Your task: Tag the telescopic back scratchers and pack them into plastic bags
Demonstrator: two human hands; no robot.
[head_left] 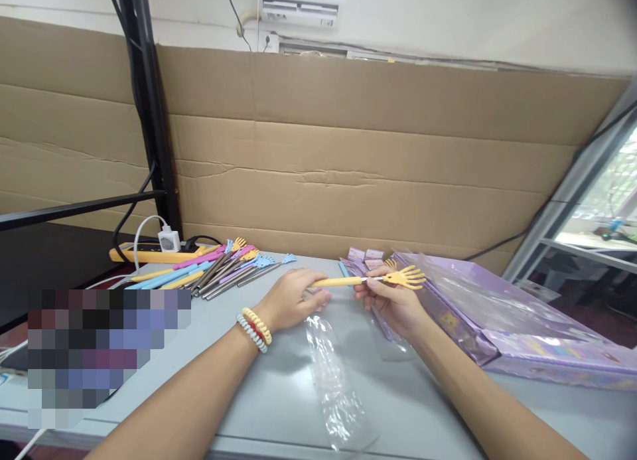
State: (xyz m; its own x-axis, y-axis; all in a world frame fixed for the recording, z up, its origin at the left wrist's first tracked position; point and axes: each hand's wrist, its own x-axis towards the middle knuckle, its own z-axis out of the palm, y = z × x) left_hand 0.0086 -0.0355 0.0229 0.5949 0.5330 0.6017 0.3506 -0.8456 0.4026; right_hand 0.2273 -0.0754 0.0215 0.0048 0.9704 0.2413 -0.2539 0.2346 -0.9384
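Item one, as I log it from my remote feed: a yellow back scratcher [343,282] with a hand-shaped head, held level just above the grey table [279,407], head pointing right. My left hand [293,301] has its fingers curled around the handle end. My right hand [393,305] pinches the thin shaft just behind the head, fingers closed on it. Item two: beaded bracelets [256,327] on the left wrist. Item three: a clear plastic sleeve [334,377], lying flat on the table below and between the hands. Item four: a loose pile of scratchers [219,269] in pink, blue, yellow and metal, far left of the table. Item five: a yellow power strip [149,253] with a white charger [168,239], behind that pile. Item six: a purple box [502,320] wrapped in film, just right of the right hand. Backdrop: a cardboard wall [373,161].
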